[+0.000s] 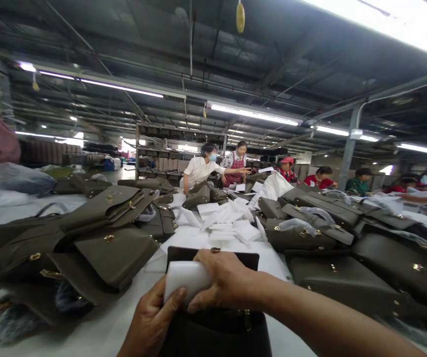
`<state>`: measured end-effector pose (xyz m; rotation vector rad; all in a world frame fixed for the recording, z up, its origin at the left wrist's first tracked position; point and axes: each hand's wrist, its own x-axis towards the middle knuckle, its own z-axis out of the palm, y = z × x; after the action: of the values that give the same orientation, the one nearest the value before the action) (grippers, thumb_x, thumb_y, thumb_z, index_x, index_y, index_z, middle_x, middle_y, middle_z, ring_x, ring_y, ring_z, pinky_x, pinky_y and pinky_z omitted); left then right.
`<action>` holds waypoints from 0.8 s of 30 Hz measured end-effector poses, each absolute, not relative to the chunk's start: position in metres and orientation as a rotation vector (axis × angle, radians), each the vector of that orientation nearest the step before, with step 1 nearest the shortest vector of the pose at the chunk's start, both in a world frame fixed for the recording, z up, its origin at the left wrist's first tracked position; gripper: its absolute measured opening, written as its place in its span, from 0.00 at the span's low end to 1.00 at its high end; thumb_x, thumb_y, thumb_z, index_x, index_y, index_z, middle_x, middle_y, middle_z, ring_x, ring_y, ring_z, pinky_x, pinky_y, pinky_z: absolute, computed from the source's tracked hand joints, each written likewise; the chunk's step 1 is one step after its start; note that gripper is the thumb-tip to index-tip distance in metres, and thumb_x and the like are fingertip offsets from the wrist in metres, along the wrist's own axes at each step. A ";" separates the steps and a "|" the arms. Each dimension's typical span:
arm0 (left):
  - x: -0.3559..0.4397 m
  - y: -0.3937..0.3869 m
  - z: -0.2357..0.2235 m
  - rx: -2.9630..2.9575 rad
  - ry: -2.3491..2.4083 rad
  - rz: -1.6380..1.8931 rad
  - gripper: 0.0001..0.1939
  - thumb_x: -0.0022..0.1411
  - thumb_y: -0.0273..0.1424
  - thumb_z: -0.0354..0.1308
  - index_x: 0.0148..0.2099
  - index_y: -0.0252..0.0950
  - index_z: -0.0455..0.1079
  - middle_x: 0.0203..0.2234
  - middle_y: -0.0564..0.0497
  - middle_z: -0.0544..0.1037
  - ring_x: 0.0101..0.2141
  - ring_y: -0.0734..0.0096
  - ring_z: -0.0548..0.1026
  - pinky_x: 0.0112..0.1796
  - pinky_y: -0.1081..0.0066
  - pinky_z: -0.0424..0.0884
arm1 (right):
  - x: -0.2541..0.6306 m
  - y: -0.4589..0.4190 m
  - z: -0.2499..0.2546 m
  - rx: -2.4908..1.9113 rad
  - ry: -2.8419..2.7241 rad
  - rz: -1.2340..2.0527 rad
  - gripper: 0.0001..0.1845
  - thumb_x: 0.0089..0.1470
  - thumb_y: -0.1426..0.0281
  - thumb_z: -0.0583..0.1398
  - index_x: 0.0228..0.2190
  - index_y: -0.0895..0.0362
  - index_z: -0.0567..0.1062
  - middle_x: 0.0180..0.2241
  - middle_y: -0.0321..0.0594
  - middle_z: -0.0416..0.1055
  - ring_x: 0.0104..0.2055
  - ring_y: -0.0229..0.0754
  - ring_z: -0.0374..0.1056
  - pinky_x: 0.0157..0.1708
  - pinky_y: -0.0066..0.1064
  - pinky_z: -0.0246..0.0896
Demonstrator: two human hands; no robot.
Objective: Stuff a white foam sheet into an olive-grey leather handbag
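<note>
- One broad white table (94,329) spreads around and beyond the open bag (217,339), which sits at the near edge of the view, between the two hands.
- Many dark bags (113,258) lie in an overlapping pile to the left of the open bag, some with flaps lifted and gold-coloured clasps showing.
- More dark bags (336,277) are piled to its right, several with clear plastic wrapped round their handles.
- Several people are well beyond the open bag: a person in a white shirt (200,171) reaches an arm out to the side, beside a person in a red apron (235,171); others in red or green tops are farther right.
- A loose heap of white sheets (226,223) lies just beyond the open bag, between the two piles.
- The right hand (226,277) is over the open bag, its fingers closed over the right end of a white pad (186,280) and its thumb at the lower edge.
- The left hand (154,310) is closed on the pad's left end, thumb on the near face; its other fingers are mostly hidden behind.
- The white pad, curved between both hands, is held above the open bag, in front of its raised dark flap (248,260).
- A small metal clasp (216,250) shows at the flap's top edge.
</note>
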<state>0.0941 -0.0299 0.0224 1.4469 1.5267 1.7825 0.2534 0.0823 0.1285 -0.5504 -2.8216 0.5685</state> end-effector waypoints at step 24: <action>0.103 -0.037 0.037 2.325 2.012 1.119 0.19 0.67 0.44 0.48 0.32 0.37 0.70 0.26 0.51 0.71 0.32 0.65 0.67 0.38 0.63 0.59 | 0.279 0.136 0.108 -0.494 -2.037 1.317 0.28 0.44 0.58 0.67 0.41 0.57 0.64 0.31 0.33 0.64 0.31 0.36 0.59 0.30 0.26 0.54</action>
<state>0.1026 -0.0374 0.0366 2.3247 2.0121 1.1186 0.2791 0.1360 0.1078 -0.4941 -2.0373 1.3174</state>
